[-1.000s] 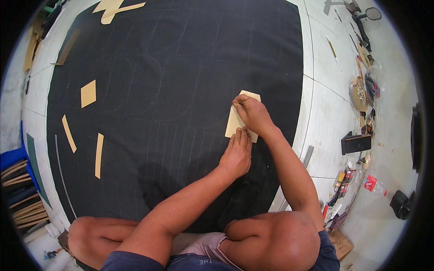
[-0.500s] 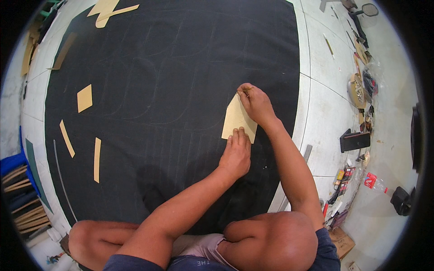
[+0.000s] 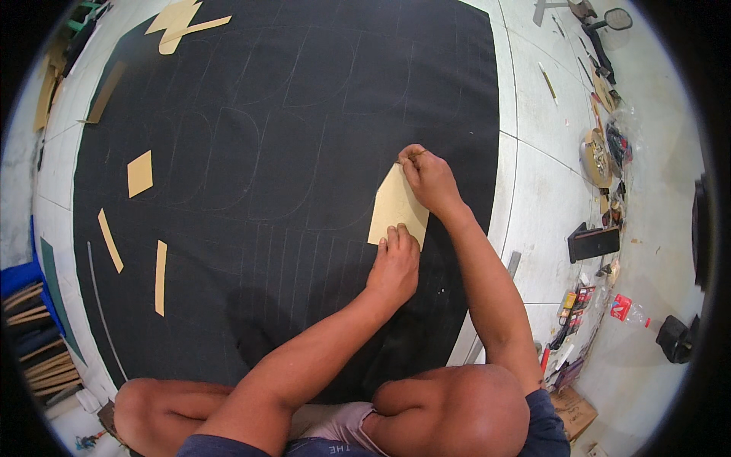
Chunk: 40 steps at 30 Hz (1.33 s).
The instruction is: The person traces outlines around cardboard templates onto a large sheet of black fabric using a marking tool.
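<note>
A cream card pattern piece (image 3: 397, 199) with a slanted upper left edge lies flat on a large black cloth (image 3: 304, 175). Spread fingertips of my left hand (image 3: 394, 263) press on its lower edge. At its upper corner, my right hand (image 3: 432, 181) is closed in a pinch around a thin, brownish, pen-like stick (image 3: 415, 154). Where the stick's tip meets the cloth is mostly covered by the fingers. Pale drawn lines, straight and curved, run across the cloth beyond and left of the card.
Other card pieces lie leftward: a diamond (image 3: 140, 174), narrow strips (image 3: 161, 278) and a stack (image 3: 173, 30) at the far left. A curved grey strip (image 3: 105, 312) rests near them. Along the right stand a tape roll (image 3: 595, 158), a black phone-like slab (image 3: 595, 243) and a plastic bottle (image 3: 629, 311).
The whole view has shifted slightly, with the cloth appearing a little lower and further left. Both hands keep nearly the same places on the card.
</note>
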Available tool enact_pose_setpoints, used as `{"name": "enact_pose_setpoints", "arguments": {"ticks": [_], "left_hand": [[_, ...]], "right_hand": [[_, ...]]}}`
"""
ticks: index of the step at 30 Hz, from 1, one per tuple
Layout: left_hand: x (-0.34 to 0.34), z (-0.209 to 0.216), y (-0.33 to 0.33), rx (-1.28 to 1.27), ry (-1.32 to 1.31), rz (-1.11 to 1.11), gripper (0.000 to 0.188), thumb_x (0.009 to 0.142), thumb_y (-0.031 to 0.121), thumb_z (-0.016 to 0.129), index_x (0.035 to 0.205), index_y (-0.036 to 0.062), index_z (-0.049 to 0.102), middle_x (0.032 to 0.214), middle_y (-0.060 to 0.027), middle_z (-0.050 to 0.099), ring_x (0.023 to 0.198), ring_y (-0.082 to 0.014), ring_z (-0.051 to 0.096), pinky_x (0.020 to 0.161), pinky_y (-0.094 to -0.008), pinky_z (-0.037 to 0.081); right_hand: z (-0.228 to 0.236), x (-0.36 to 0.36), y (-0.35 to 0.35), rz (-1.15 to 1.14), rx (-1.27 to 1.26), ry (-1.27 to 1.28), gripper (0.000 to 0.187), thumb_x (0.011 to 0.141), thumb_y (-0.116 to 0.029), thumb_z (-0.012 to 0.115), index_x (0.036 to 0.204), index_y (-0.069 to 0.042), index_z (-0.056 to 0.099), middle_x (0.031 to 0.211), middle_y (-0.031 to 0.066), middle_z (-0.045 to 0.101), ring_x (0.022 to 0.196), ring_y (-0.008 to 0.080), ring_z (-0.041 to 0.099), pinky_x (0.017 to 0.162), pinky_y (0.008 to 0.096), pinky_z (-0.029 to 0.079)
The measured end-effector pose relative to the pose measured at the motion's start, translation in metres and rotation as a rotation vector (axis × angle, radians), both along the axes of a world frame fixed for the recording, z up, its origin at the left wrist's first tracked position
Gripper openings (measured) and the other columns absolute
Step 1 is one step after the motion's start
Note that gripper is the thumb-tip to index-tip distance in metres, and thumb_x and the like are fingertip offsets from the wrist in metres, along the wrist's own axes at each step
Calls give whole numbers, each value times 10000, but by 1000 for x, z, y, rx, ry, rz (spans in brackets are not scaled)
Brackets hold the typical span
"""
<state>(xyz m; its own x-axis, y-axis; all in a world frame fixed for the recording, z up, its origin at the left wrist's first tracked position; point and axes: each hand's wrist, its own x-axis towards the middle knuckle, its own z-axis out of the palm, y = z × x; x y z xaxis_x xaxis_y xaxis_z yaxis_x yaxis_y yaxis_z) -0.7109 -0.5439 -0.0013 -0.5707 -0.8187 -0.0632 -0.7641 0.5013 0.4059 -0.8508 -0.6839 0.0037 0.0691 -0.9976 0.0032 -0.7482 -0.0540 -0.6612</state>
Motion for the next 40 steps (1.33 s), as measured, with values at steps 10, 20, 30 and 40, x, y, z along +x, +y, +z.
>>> {"name": "enact_pose_setpoints", "arguments": {"ticks": [10,20,30,40], "left_hand": [[-2,7,-4,2,39,35,550,860,77,634,1361,-119,517,1257,-263,506,1173,-399,526,1000,-463,504],[-6,9,-10,48,-71,-4,543,910,109,619,1391,-117,510,1374,-252,505,1175,-399,561,982,-449,546],[-5,20,-22,241,-172,-68,551,972,125,564,1472,-85,465,1628,-236,355,1320,-445,535,1042,-495,554],[-5,23,-23,237,-187,-70,547,967,128,574,1468,-67,473,1632,-230,352,1330,-433,531,1031,-483,565]], "right_hand": [[0,-5,9,2,-31,-20,160,1009,-188,604,1082,-63,671,1044,156,728,971,387,697,841,460,554],[1,-40,31,-81,16,-13,185,1006,-198,613,1117,-66,679,1065,147,727,987,372,696,867,452,546],[3,-42,32,-86,-59,-28,141,985,-135,647,1075,-30,674,987,170,715,912,362,700,810,405,549],[-1,-48,44,-11,-69,89,140,1002,-169,610,1076,-66,669,1050,136,718,1011,359,689,862,448,560]]}}
